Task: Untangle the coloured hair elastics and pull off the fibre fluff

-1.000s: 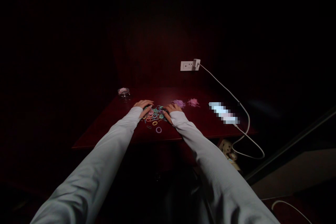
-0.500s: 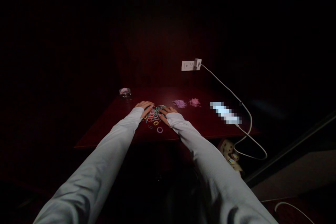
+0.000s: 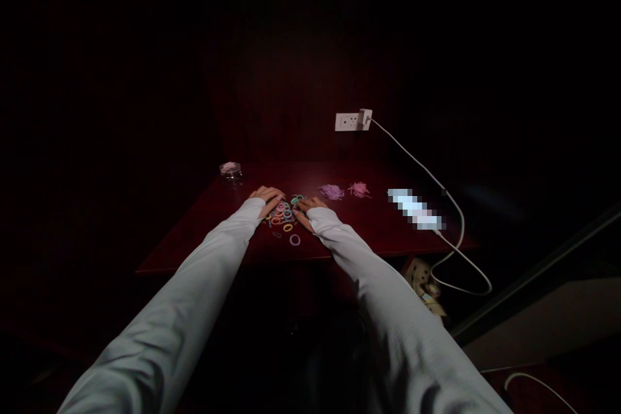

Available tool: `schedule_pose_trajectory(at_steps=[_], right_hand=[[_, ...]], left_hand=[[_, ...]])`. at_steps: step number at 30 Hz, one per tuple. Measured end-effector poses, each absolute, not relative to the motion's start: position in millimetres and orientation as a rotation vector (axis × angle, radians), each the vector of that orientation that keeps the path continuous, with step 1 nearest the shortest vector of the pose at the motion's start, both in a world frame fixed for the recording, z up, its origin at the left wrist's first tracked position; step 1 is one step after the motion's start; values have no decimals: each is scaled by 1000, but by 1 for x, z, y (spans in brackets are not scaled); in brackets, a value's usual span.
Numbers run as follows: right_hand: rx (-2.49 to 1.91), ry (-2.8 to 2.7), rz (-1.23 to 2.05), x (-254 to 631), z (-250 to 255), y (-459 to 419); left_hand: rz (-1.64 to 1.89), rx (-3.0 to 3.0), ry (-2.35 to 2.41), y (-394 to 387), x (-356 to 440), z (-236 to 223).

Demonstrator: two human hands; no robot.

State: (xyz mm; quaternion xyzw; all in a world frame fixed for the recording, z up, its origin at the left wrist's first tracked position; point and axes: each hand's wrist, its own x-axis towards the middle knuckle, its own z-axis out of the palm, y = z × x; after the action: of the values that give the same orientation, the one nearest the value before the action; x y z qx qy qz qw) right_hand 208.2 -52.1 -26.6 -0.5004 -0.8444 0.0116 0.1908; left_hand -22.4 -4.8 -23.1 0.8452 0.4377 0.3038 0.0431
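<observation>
A heap of small coloured rubber bands [image 3: 284,213] lies on a dark red table [image 3: 204,233]. My left hand [image 3: 268,198] rests at the heap's left edge, fingers bent over the bands. My right hand [image 3: 306,208] lies at the heap's right edge, fingers reaching into the bands. Both arms wear pale long sleeves. What the fingertips pinch is too small to see. A few loose bands [image 3: 294,240] sit nearer the front edge.
A small clear jar [image 3: 231,171] stands at the table's back left. A purple pile [image 3: 332,191] and a pink pile [image 3: 359,189] of bands lie right of my hands. A lit phone [image 3: 416,208] charges by a white cable [image 3: 422,171] from a wall socket [image 3: 348,121]. The surroundings are dark.
My right hand has slid left and closer into the heap of bands. My left hand has stayed almost still.
</observation>
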Motion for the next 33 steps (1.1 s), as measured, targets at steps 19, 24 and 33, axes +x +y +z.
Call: schedule_pose_trajectory(at_steps=[19,24,33], right_hand=[[-1142,-2347,6,218,-29,-59],[-1007,-2345,-88,218,-33,-55],[-951,-2410,-188,216,-35,-51]], left_hand=[[914,2575,1255,4,-24,-28],[1017,2500,1272,0,-19,-27],[1033,2519,1293,-4,-17,-28]])
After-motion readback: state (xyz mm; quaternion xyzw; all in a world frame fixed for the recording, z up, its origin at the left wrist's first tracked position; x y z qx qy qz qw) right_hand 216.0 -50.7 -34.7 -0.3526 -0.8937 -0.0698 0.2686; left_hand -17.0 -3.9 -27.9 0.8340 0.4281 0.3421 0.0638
